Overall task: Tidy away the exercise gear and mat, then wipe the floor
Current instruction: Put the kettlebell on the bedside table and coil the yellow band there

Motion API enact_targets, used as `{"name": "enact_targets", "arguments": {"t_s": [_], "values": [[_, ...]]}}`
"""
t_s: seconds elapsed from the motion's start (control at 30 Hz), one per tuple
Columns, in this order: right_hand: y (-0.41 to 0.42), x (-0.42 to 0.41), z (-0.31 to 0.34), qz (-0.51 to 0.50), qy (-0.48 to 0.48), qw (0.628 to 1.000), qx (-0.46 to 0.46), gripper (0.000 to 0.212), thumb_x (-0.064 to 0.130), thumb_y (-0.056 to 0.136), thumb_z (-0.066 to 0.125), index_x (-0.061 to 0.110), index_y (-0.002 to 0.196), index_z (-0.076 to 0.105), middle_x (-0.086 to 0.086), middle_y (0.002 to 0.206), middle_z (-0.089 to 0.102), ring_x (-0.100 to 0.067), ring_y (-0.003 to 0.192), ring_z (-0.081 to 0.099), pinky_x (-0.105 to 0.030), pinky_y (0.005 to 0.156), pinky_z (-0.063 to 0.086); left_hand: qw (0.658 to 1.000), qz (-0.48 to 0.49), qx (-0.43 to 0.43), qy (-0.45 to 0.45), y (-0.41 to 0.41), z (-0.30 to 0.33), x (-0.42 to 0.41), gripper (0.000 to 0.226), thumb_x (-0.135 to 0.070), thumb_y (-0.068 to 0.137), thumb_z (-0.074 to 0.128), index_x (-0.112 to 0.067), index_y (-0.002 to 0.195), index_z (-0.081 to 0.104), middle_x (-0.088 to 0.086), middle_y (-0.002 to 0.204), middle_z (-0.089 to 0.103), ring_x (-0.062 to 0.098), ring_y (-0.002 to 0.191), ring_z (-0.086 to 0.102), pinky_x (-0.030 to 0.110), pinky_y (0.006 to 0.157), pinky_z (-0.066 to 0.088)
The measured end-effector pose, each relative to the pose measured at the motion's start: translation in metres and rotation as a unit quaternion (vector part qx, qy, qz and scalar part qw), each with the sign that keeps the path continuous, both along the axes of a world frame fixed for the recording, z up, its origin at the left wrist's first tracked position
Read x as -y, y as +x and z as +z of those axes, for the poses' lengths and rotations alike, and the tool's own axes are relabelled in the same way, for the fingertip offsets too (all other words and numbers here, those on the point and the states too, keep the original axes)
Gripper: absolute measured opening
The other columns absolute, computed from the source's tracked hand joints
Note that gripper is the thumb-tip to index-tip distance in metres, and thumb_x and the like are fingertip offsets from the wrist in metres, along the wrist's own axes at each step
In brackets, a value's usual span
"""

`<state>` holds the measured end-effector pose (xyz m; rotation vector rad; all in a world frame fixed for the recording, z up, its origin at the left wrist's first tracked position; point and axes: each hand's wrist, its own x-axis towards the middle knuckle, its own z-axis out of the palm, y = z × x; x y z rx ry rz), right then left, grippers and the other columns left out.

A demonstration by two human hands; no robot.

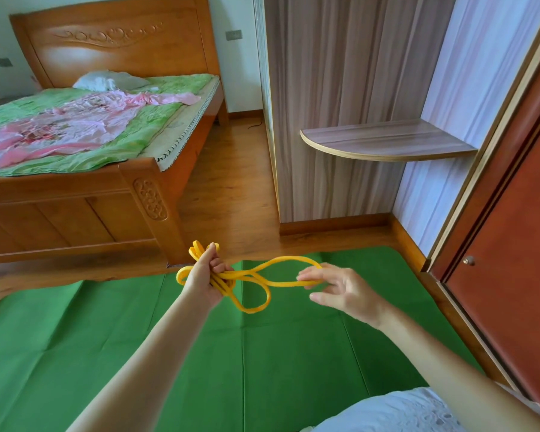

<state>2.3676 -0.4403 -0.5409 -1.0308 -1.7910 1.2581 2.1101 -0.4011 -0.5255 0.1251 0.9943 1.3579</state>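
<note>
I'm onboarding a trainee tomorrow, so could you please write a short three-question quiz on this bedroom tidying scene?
1. True or false: the green mat is already rolled up.
2. Which hand grips the coiled part of the yellow band? A) left hand B) right hand C) neither
3. Fill in: the curved shelf stands out from the ____ panel.

Key
1. False; it lies flat on the wooden floor.
2. A; the right hand only pinches a loose loop.
3. Wardrobe.
</note>
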Motion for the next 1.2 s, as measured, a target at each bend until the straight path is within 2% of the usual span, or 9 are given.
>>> {"name": "enact_targets", "arguments": {"t_s": [0.1, 0.2, 0.37, 0.5, 0.6, 0.73, 0.97, 1.07, 1.2], "values": [[-0.008, 0.004, 0.007, 0.002, -0.094, 0.993, -0.065, 0.032, 0.014, 0.076, 0.054, 0.024, 0.107, 0.056, 0.003, 0.123, 0.058, -0.011, 0.11, 0.058, -0.029, 0.096, 0.045, 0.999, -0.019, -0.027, 0.009, 0.008, 0.001, 0.003, 0.031, -0.028, 0.094, 0.054, -0.016, 0.067, 0.045, -0.008, 0.037, 0.039, 0.003, 0.029, 0.039, 0.015, 0.04, 0.044], [-0.021, 0.004, 0.009, -0.077, -0.029, 0.996, 0.043, 0.034, 0.009, 0.085, 0.06, 0.026, 0.112, 0.05, 0.01, 0.125, 0.053, -0.002, 0.115, 0.05, -0.035, 0.107, 0.036, 0.998, -0.034, -0.048, 0.024, 0.019, 0.002, 0.005, 0.03, -0.027, 0.093, 0.056, -0.016, 0.067, 0.046, -0.007, 0.04, 0.039, 0.003, 0.03, 0.039, 0.016, 0.041, 0.044], [-0.06, 0.009, 0.014, -0.012, 0.054, 0.992, 0.109, 0.069, 0.038, 0.08, 0.07, 0.022, 0.139, 0.039, 0.008, 0.138, 0.045, 0.001, 0.125, 0.038, -0.02, 0.108, 0.029, 0.985, -0.075, -0.137, 0.072, 0.046, 0.007, 0.008, 0.035, -0.025, 0.092, 0.057, -0.016, 0.06, 0.045, -0.007, 0.039, 0.037, 0.004, 0.031, 0.037, 0.018, 0.04, 0.042], [-0.068, 0.005, 0.015, 0.074, -0.111, 0.991, -0.017, 0.068, 0.066, 0.065, 0.066, 0.029, 0.122, 0.057, 0.004, 0.12, 0.064, -0.004, 0.112, 0.057, -0.021, 0.097, 0.045, 0.977, -0.1, -0.151, 0.115, 0.051, 0.02, 0.013, 0.039, -0.028, 0.09, 0.058, -0.016, 0.055, 0.045, -0.005, 0.041, 0.036, 0.006, 0.036, 0.037, 0.024, 0.047, 0.041], [-0.059, 0.007, 0.011, 0.101, -0.172, 0.978, -0.06, 0.048, 0.044, 0.076, 0.064, 0.017, 0.116, 0.06, 0.0, 0.103, 0.069, -0.009, 0.086, 0.064, -0.021, 0.076, 0.05, 0.982, -0.098, -0.099, 0.124, 0.048, 0.027, 0.017, 0.036, -0.028, 0.092, 0.055, -0.017, 0.06, 0.044, -0.006, 0.042, 0.036, 0.005, 0.036, 0.038, 0.02, 0.045, 0.041], [-0.056, 0.011, 0.007, 0.069, -0.246, 0.963, -0.087, 0.023, 0.018, 0.095, 0.052, 0.006, 0.115, 0.057, -0.01, 0.095, 0.07, -0.013, 0.069, 0.064, -0.023, 0.063, 0.05, 0.987, -0.018, -0.127, 0.097, 0.05, 0.024, 0.022, 0.034, -0.028, 0.09, 0.059, -0.015, 0.062, 0.043, -0.005, 0.045, 0.037, 0.006, 0.038, 0.038, 0.021, 0.047, 0.043], [-0.059, 0.008, 0.004, 0.011, -0.306, 0.945, -0.116, 0.023, 0.021, 0.099, 0.044, 0.007, 0.103, 0.061, -0.002, 0.071, 0.056, -0.017, 0.07, 0.061, -0.032, 0.081, 0.049, 0.967, 0.107, -0.22, 0.074, 0.06, 0.018, 0.027, 0.028, -0.029, 0.087, 0.064, -0.016, 0.072, 0.045, -0.006, 0.046, 0.045, 0.004, 0.037, 0.042, 0.023, 0.046, 0.042], [-0.062, 0.008, 0.003, -0.024, -0.33, 0.933, -0.142, 0.018, 0.023, 0.1, 0.042, 0.012, 0.102, 0.056, -0.009, 0.085, 0.056, -0.023, 0.078, 0.062, -0.039, 0.083, 0.049, 0.948, 0.138, -0.275, 0.078, 0.063, 0.017, 0.028, 0.026, -0.029, 0.086, 0.065, -0.017, 0.07, 0.047, -0.007, 0.047, 0.046, 0.004, 0.039, 0.042, 0.024, 0.047, 0.041], [-0.062, 0.011, -0.003, -0.079, -0.292, 0.949, -0.084, 0.048, 0.05, 0.097, 0.031, 0.016, 0.118, 0.058, -0.009, 0.133, 0.05, -0.025, 0.123, 0.048, -0.04, 0.108, 0.031, 0.941, 0.165, -0.291, 0.048, 0.065, 0.017, 0.03, 0.022, -0.029, 0.087, 0.064, -0.018, 0.075, 0.05, -0.002, 0.06, 0.048, 0.01, 0.051, 0.044, 0.024, 0.053, 0.041]]}}
